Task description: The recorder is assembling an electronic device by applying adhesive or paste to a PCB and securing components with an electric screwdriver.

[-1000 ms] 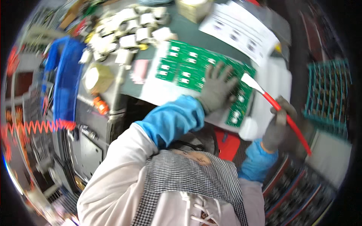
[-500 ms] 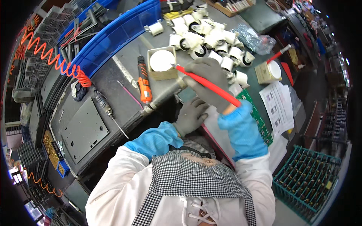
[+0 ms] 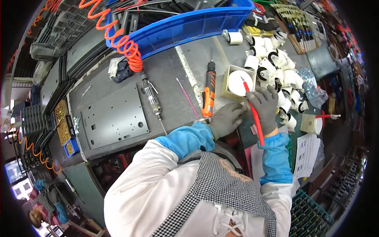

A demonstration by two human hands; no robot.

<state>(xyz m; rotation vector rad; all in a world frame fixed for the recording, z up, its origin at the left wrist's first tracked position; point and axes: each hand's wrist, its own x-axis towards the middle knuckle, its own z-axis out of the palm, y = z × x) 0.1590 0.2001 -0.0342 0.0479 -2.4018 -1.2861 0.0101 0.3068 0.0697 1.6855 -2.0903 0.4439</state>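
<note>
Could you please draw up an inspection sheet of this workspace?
Surface: grey bench, pale strips across it.
Things: red-handled brush, tip seen against the white top of a square tub.
Clutter: white casters piled beside the tub; orange screwdriver, pink rod, perforated plate on the bench.
Hands: right hand gripping the brush; left hand near the bench edge, its hold unclear.
Cables: coiled orange hose leading to a silver driver.
Surroundings: blue bin of dark parts; another person, lower left.

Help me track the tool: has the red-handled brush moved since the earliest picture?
Yes: the red-handled brush moved left, from well right of the white tub until its tip overlaps it.
</note>
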